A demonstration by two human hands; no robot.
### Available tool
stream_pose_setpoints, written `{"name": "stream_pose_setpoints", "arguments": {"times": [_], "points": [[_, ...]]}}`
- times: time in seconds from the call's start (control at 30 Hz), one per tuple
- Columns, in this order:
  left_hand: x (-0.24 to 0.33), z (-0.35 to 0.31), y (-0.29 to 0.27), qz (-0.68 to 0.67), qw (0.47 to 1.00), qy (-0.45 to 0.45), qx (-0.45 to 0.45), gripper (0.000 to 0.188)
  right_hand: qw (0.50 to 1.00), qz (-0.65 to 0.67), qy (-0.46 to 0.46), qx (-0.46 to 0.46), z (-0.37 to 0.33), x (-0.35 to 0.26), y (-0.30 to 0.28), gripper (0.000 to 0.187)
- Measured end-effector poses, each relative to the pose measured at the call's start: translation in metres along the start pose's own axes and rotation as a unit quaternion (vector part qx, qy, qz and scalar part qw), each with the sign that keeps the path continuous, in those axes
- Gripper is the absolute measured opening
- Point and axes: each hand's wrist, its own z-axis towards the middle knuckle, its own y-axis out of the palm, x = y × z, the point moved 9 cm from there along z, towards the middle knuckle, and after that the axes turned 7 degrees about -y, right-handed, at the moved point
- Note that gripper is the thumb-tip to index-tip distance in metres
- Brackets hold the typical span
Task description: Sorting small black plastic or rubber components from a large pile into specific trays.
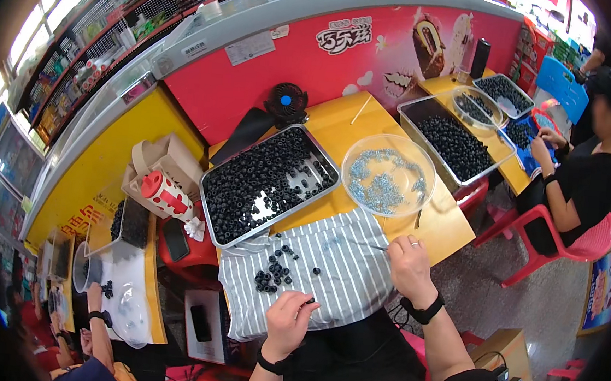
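My left hand (285, 325) is closed in a pinch on a small black ring-shaped part (310, 301) above the front edge of a grey striped cloth (345, 282). Farther right, my right hand (411, 270) grips a thin dark tool (379, 248) whose tip points left over the cloth; its exact kind is hidden by the fingers. Several loose black ring parts (267, 280) lie on the cloth's left side. Behind the cloth stands a metal tray (208, 219) full of the same parts. To its right, a round clear tub (424, 192) holds tiny silvery-blue pieces.
A small black fan (286, 103) stands behind the tray. On the left are a red-and-white cup (167, 193), a paper bag (173, 156) and a phone (175, 240) on a red stool. A co-worker (583, 174) sits at the right by another tray (457, 148). Others work at left.
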Motion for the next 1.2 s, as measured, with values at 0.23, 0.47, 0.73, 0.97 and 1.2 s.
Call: {"name": "stream_pose_setpoints", "arguments": {"times": [0.23, 0.47, 0.73, 0.97, 1.2], "points": [[-0.045, -0.013, 0.007, -0.372, 0.906, -0.200, 0.033, 0.014, 0.663, 0.657, 0.340, -0.115, -0.036, -0.070, 0.059, 0.019], [-0.037, -0.012, 0.008, -0.407, 0.894, -0.180, 0.054, 0.014, 0.636, 0.726, 0.250, -0.079, -0.037, -0.112, 0.072, 0.021], [-0.030, -0.014, 0.009, -0.347, 0.923, -0.153, 0.066, 0.017, 0.676, 0.695, 0.241, -0.052, -0.034, -0.112, 0.067, 0.015], [-0.026, -0.014, 0.006, -0.307, 0.938, -0.146, 0.059, 0.015, 0.689, 0.681, 0.240, -0.055, -0.032, -0.110, 0.066, 0.014], [-0.042, -0.019, 0.025, -0.345, 0.911, -0.225, 0.036, 0.013, 0.715, 0.652, 0.253, -0.008, -0.028, -0.099, 0.061, 0.013]]}}
